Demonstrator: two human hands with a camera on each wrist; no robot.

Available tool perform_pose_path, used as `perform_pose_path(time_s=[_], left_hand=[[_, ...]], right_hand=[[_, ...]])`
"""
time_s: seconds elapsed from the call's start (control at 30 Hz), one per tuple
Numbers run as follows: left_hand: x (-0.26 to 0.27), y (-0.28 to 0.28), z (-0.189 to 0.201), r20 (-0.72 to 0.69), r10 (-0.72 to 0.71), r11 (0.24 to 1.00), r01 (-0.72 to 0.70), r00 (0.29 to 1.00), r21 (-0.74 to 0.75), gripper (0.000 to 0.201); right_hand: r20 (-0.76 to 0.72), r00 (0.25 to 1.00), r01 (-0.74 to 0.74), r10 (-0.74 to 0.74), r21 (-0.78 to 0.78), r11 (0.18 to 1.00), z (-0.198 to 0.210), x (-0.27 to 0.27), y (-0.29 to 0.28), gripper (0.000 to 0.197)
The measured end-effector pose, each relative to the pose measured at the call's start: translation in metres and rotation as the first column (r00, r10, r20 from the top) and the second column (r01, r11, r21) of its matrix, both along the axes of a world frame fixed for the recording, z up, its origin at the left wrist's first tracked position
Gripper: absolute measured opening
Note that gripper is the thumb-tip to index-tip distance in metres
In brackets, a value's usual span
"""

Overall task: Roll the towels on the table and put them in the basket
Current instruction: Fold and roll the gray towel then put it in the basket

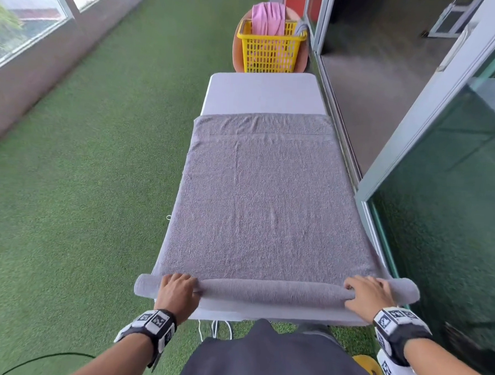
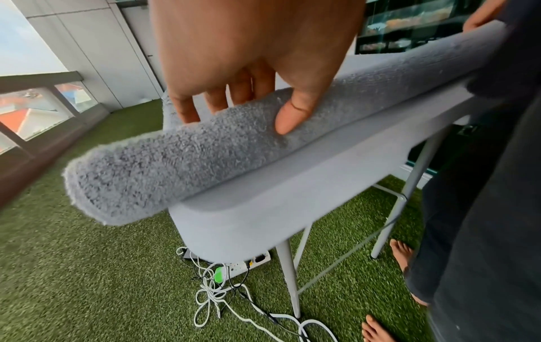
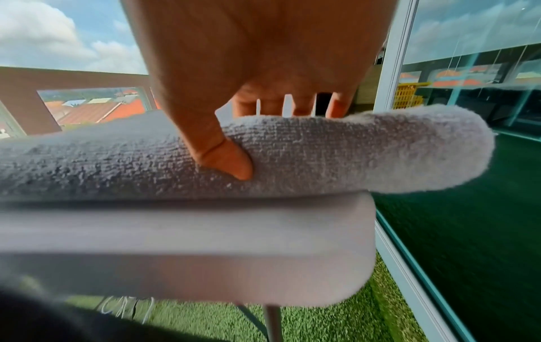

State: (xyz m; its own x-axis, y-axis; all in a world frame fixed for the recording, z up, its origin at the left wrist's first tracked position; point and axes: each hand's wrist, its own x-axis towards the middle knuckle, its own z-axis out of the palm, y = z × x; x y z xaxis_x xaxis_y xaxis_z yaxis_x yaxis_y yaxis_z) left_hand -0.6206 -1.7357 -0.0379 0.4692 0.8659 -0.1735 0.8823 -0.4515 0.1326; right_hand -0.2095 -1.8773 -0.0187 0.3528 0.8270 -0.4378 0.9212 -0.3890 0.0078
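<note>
The grey towel [image 1: 268, 205] covers the table [image 1: 262, 93], rolled at its near edge. Left hand [image 1: 177, 292] and right hand [image 1: 369, 294] each clasp the roll near its ends; soft and floppy, it probably needs that even two-handed hold.

Both arms reach forward. Left grip [image 1: 177, 291] at 7 o'clock and right grip [image 1: 368, 294] at 5 o'clock each curl fingers over, thumb [image 2: 288, 120] pressed beneath, wrists strapped.
</note>
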Motion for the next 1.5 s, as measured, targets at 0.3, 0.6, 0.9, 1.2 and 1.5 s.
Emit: perform_pose_path(time_s=[0.3,0.6,0.9,1.2,1.5], left_hand=[[-0.017,-0.005,-0.017,-0.027,-0.034,0.995,0.031,0.999,-0.092,0.056],[-0.003,0.008,-0.009,0.060,0.059,0.994,-0.053,0.996,-0.100,0.061],[0.001,-0.006,-0.004,0.016,-0.050,0.998,0.050,0.999,-0.037,0.020],[0.006,0.003,-0.011,-0.037,-0.072,0.989,0.067,0.997,-0.129,0.064],[0.016,0.016,-0.004,0.097,-0.005,1.000,0.006,0.995,-0.008,0.063]], right_hand=[[-0.064,0.998,-0.019,0.026,0.104,0.994,-0.022,-0.001,-0.015,0.051],[-0.134,0.991,0.011,0.018,0.218,0.976,-0.004,-0.001,0.000,0.045],[-0.079,0.997,-0.016,0.022,0.086,0.996,-0.004,-0.014,-0.010,0.036],[-0.081,0.996,-0.034,0.038,0.052,0.998,-0.010,-0.024,-0.009,0.062],[-0.079,0.997,0.033,-0.022,0.140,0.990,0.002,-0.018,0.019,0.048]])
